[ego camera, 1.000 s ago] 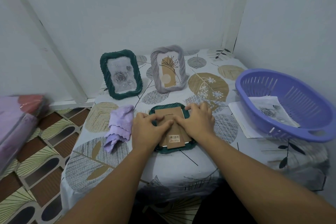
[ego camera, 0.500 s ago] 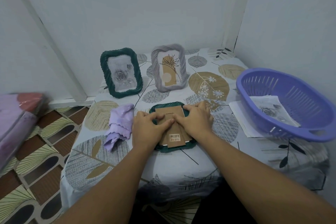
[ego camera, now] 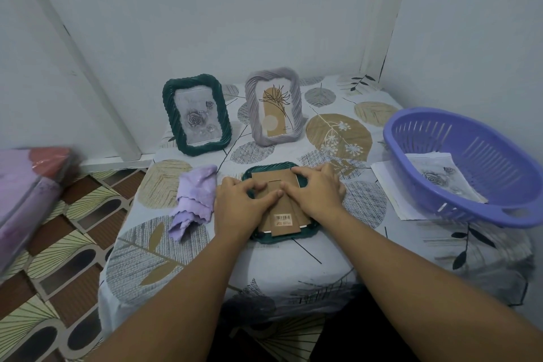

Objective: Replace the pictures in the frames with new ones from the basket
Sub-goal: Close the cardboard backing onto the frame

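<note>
Head view: face-down green frame (ego camera: 280, 236) at table (ego camera: 293, 261) centre; left hand (ego camera: 239, 209) and right hand (ego camera: 316, 195), thumbs meeting, press fingers on its cardboard back (ego camera: 276, 182). Picture (ego camera: 443, 179) lies in basket (ego camera: 470, 138), right.

Both bare forearms reach forward and converge, the left hand (ego camera: 239, 209) and right hand (ego camera: 316, 192) lying palm-down side by side, knuckles raised, fingers bent and pressing downward, their thumb tips touching in the middle.
</note>
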`<state>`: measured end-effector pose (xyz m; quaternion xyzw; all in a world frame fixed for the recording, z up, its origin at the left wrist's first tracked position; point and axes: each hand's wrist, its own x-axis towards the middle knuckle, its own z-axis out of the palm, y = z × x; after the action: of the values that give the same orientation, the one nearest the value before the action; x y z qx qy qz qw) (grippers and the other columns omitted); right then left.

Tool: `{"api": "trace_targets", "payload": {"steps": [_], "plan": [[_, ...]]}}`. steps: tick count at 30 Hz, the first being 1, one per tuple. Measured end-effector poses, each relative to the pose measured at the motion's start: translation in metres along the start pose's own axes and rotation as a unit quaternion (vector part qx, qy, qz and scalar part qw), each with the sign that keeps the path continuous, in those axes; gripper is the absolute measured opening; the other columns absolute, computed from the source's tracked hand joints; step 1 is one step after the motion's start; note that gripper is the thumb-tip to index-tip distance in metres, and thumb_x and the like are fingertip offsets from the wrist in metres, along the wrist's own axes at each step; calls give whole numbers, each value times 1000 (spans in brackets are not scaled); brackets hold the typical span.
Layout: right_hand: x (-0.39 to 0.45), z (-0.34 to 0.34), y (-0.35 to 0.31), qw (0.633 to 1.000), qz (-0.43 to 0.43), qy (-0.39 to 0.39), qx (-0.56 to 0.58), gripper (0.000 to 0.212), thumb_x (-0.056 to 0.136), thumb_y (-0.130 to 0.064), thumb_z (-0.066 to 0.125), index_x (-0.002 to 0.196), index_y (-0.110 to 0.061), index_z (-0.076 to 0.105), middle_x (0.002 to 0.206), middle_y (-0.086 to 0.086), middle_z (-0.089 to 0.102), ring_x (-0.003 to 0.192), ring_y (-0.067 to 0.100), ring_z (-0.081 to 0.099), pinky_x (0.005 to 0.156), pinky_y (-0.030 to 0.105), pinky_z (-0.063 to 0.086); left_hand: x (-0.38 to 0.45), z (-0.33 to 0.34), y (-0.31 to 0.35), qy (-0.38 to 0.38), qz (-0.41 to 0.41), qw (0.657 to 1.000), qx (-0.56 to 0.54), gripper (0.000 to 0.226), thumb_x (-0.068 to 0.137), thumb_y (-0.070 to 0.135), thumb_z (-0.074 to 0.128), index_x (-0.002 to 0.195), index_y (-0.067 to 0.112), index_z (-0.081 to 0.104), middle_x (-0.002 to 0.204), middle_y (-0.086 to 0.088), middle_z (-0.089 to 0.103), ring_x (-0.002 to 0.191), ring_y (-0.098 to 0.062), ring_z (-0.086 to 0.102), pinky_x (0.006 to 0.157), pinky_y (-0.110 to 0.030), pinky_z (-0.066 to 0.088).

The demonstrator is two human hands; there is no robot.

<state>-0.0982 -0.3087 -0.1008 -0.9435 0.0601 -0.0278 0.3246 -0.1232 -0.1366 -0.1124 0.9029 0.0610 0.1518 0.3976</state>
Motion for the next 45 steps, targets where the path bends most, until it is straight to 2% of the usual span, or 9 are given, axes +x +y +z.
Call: {"api": "trace_targets", "payload": {"steps": [4, 7, 11, 15, 19, 21, 27, 37, 45], "plan": [[-6, -2, 4, 999, -32, 16, 13, 46, 88, -63, 65, 130, -47, 61, 115, -8, 36, 124, 22, 40, 108, 43, 27, 1, 0, -2, -7, 0, 1000, 1, 47, 67, 72, 79, 101, 39, 77, 98, 7, 51, 101, -14, 55, 91, -33, 48], [-20, -6, 7, 990, -130, 58, 10, 33, 90, -62, 64, 119, -49, 67, 112, -13, 42, 116, 13, 38, 102, 37, 23, 5, -1, -6, -33, -3, 999, -18, 46, 69, 72, 78, 100, 38, 79, 97, 5, 60, 94, -13, 61, 85, -30, 51], [-34, -15, 5, 964, -259, -57, -18, 38, 86, -72, 61, 119, -53, 68, 110, -20, 46, 112, 9, 41, 103, 40, 25, 12, -17, -2, -85, -11, 993, -79, 22, 83, 36, 82, 101, 24, 80, 77, 7, 68, 65, -4, 58, 63, -14, 43], [-38, -17, 8, 963, -249, -101, -26, 52, 79, -79, 64, 125, -54, 66, 115, -23, 44, 117, 8, 38, 106, 41, 25, 4, -49, 7, -127, 13, 990, -65, 4, 88, 24, 78, 89, 25, 74, 78, 9, 68, 56, 2, 50, 55, -11, 36], [-39, -12, 9, 971, -215, -106, 20, 51, 75, -77, 70, 121, -53, 69, 114, -24, 46, 119, 8, 38, 109, 43, 29, -21, -75, 11, -253, 52, 966, -25, 7, 86, 26, 80, 81, 24, 76, 76, 12, 72, 60, 4, 56, 59, -13, 42], [-40, -11, 9, 972, -206, -106, 30, 49, 75, -73, 72, 119, -53, 70, 115, -25, 46, 119, 8, 38, 111, 45, 29, -32, -78, 9, -273, 67, 960, 1, 7, 84, 27, 83, 80, 24, 78, 80, 8, 73, 62, 3, 57, 59, -14, 43], [-39, -13, 6, 973, -190, -125, 38, 47, 74, -71, 76, 117, -53, 70, 111, -30, 43, 119, 7, 36, 112, 44, 27, -47, -67, 6, -211, 101, 972, 29, 8, 81, 24, 84, 78, 24, 77, 75, 10, 69, 67, -2, 59, 61, -18, 45], [-38, -12, 6, 974, -182, -129, 48, 49, 71, -72, 77, 116, -54, 71, 113, -26, 44, 121, 7, 36, 112, 44, 28, -49, -68, 15, -200, 93, 969, 108, 3, 85, 27, 77, 85, 24, 78, 75, 14, 67, 70, 2, 59, 66, -22, 48], [-39, -15, 5, 974, -177, -132, 43, 49, 73, -70, 78, 119, -52, 70, 116, -22, 44, 122, 8, 35, 110, 39, 26, -61, -52, 17, -129, 107, 972, 167, 9, 91, 24, 65, 85, 20, 71, 88, -1, 66, 85, -20, 58, 73, -34, 44]]}}
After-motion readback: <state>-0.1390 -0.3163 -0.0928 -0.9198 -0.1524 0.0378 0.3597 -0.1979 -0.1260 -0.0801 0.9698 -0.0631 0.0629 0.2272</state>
